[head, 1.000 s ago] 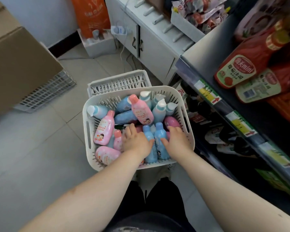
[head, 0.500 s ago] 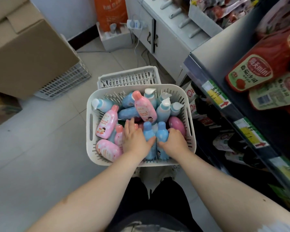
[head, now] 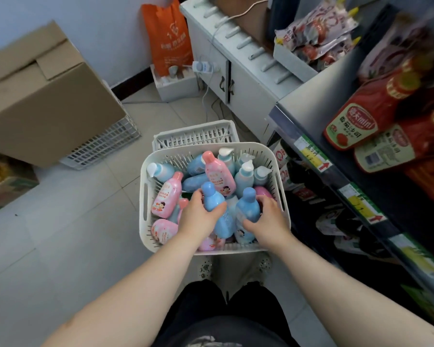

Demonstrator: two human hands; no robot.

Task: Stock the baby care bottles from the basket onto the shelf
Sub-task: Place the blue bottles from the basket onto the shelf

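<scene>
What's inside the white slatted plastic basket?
Pink plastic bottles and blue plastic bottles, piled; left hand and right hand each grip a blue one. Lower layers hidden.

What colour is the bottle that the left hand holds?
The bottle in the left hand is blue, cap too; head view.

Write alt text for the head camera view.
Left hand grips a blue bottle and right hand grips a second blue bottle, both in a white basket of pink and blue bottles on the floor. A shelf with red sauce pouches stands at right.
</scene>
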